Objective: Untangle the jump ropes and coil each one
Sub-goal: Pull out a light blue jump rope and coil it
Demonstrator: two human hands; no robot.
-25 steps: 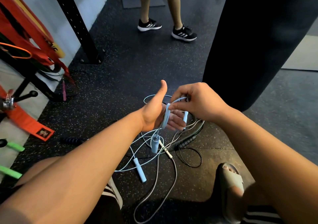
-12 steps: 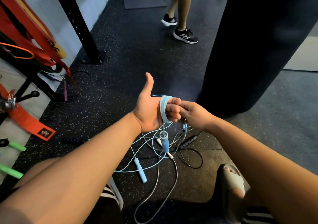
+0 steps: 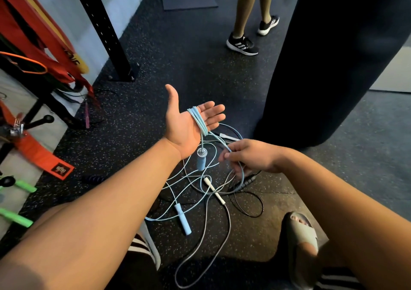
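Note:
My left hand [image 3: 191, 120] is held out flat, palm up, fingers straight, with several turns of the light blue jump rope [image 3: 198, 120] wound round the palm. One blue handle [image 3: 201, 159] hangs below that hand. My right hand [image 3: 246, 156] pinches the same blue cord just below and to the right. On the floor beneath lies a tangle: the second blue handle [image 3: 183, 218], a white-handled grey rope [image 3: 214, 190] and a thin black rope [image 3: 248, 181].
A large black punching bag [image 3: 333, 56] hangs at the right. A black rack post [image 3: 106, 29] stands at the back left, with red and orange straps [image 3: 37, 42] and green handles [image 3: 15, 217] along the left wall. Another person's legs [image 3: 246, 22] are behind. My sandalled foot [image 3: 300, 240] is front right.
My left hand has opened flat with the coil across its palm. My right hand let go near the fingers and dropped lower right, pinching the cord further along. The person behind stepped right.

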